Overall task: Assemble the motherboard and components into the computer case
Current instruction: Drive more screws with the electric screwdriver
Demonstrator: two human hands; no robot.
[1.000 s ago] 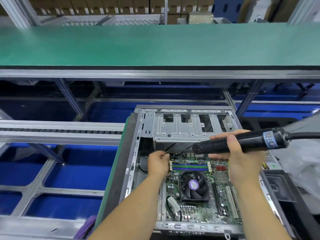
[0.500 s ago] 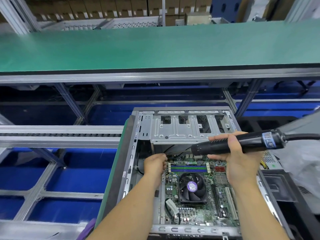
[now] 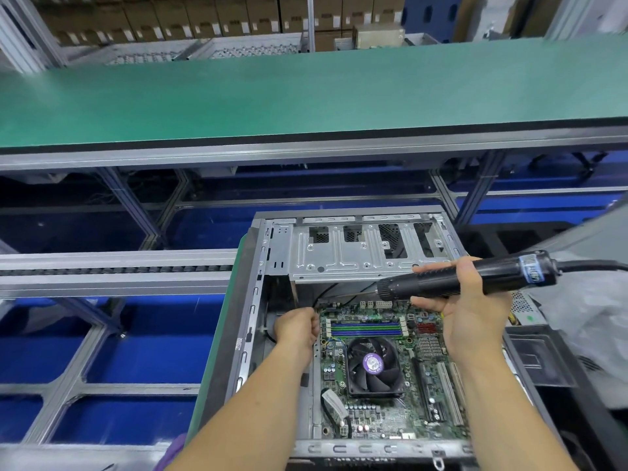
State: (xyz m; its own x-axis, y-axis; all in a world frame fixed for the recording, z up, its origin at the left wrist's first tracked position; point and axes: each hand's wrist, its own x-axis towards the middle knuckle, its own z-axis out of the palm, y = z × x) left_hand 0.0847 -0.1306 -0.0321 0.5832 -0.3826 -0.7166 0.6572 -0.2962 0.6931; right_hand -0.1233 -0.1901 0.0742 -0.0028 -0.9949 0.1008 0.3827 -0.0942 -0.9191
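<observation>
An open grey computer case lies flat in front of me. Inside it sits a green motherboard with a black CPU fan and blue and green memory slots. My right hand grips a black electric screwdriver, held nearly level with its tip pointing left above the board's far edge. My left hand is curled at the board's far left corner; what its fingers hold is hidden. A silver drive cage spans the far end of the case.
A long green bench top runs across behind the case. A grey roller rail lies to the left over blue panels. The screwdriver's cable leads off right. Clear plastic wrap and a dark tray sit to the right.
My left hand has slid a little left and down along the board's far corner. The screwdriver and my right hand stay almost where they were.
</observation>
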